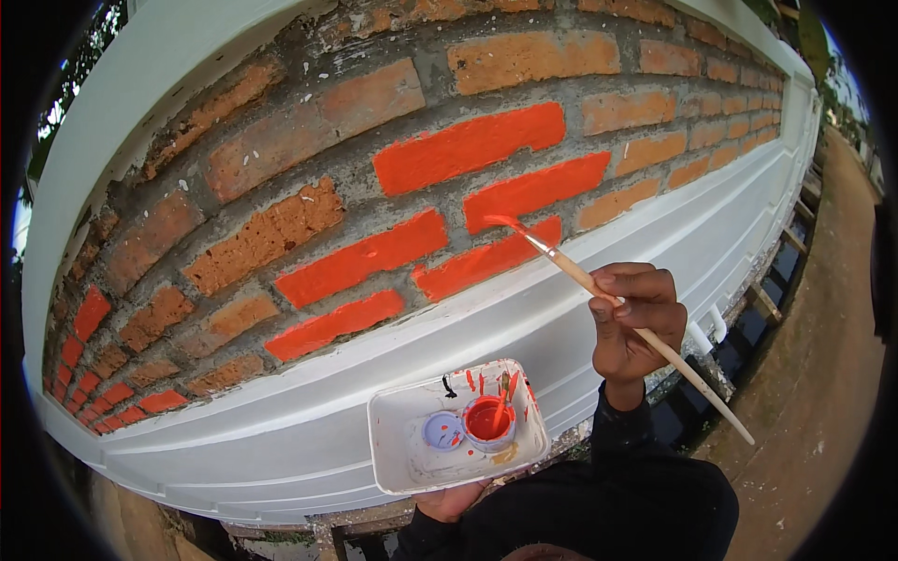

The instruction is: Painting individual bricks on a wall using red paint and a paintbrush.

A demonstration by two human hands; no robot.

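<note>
My right hand (639, 318) pinches a long paintbrush (572, 269) with a pale wooden handle and a metal ferrule. Its red-coated bristles touch an orange-red painted brick (543, 190) in the wall. Below, my left hand (449, 503) supports a white plastic tray (393, 432) from underneath, with most of its fingers hidden. Inside the tray stands a small paint pot (487, 421) of red paint. A thin brush (502, 399) leans in the pot, and a pale lilac lid (441, 431) smeared with red lies beside it.
Other bricks around are painted red, while several stay bare orange brick (533, 61) between grey mortar. A white ledge (309, 444) runs under the brickwork, inside a white frame (70, 206). White pipes (708, 327) and a dirt path (795, 374) lie to the right.
</note>
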